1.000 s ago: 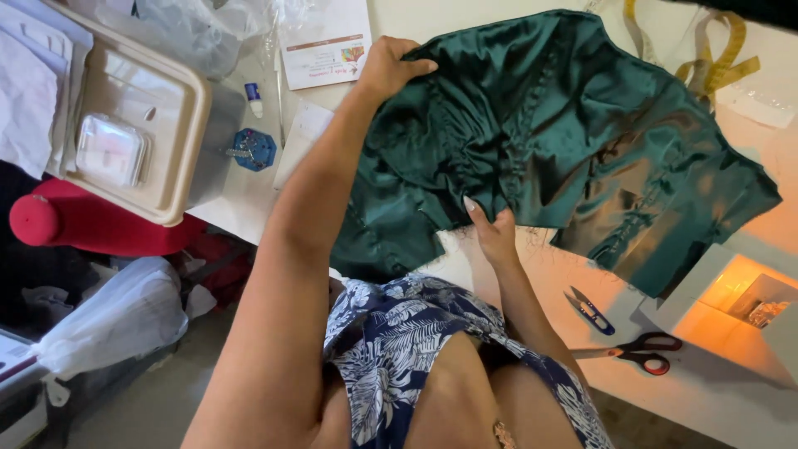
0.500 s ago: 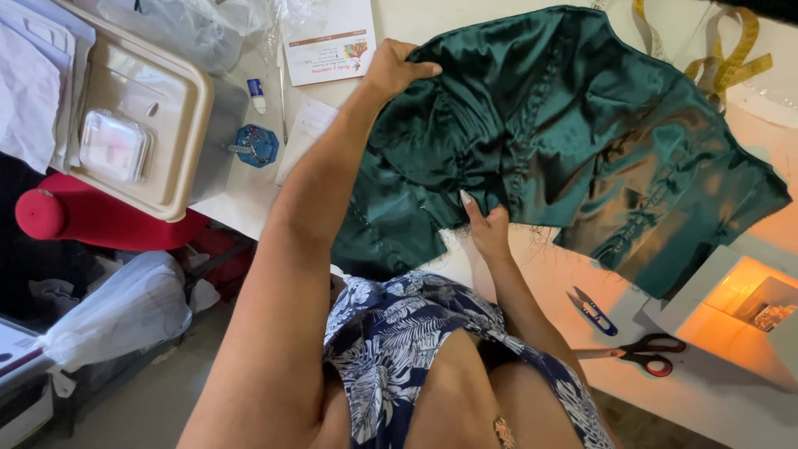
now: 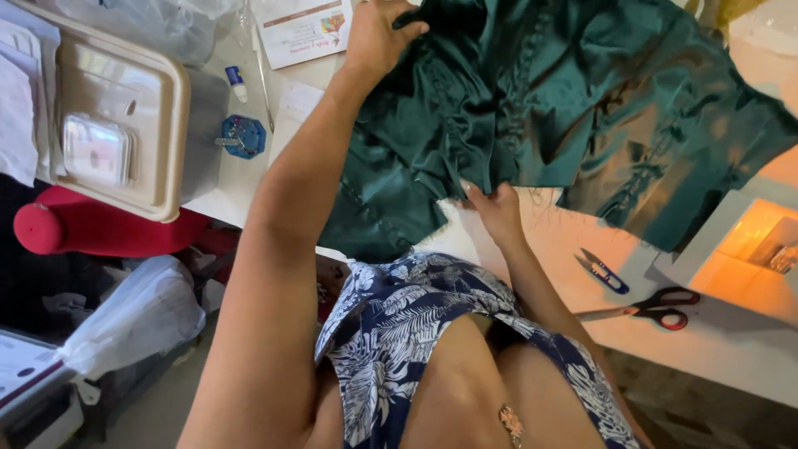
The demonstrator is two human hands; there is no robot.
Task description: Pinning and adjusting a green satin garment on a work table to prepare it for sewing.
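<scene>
Head view: the green satin garment [image 3: 582,108] is gripped at its top edge by the left hand [image 3: 378,37] and pinched at its lower hem, mid-frame, by the right hand [image 3: 496,208].

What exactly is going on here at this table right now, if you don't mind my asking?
A person is handling a dark green satin garment spread over a white table. The left hand grips the fabric at its far edge, while the right hand pinches the near edge. Red-handled scissors and small blue thread snips lie untouched on the table to the right. A beige tray and a blue pincushion sit to the left.
</scene>
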